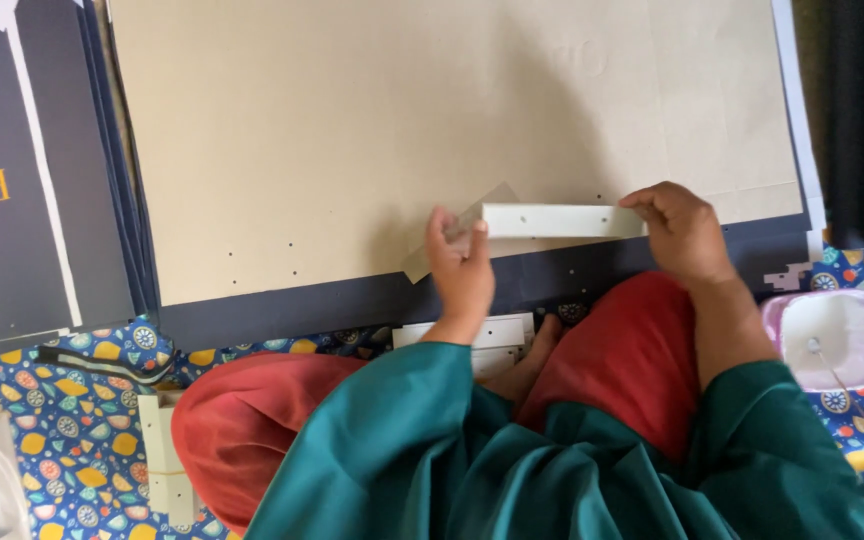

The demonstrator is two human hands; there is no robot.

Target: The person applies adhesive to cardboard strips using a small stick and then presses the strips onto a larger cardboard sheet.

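A long white strip [557, 220] with small holes is held level between both hands, just above the near edge of a large tan cardboard sheet [372, 130]. My left hand [459, 262] pinches its left end, where a thin translucent flap sticks out. My right hand [680, 228] grips its right end. The cardboard lies on a dark navy sheet [282, 310]. Below my hands, a small stack of similar white strips [497, 335] rests by my foot.
A pile of dark navy sheets [22, 170] with a white stripe lies at the left. A pink tub with white contents [832, 340] stands at the right. More white strips [164, 460] lie on the patterned blue cloth [72, 400] at lower left.
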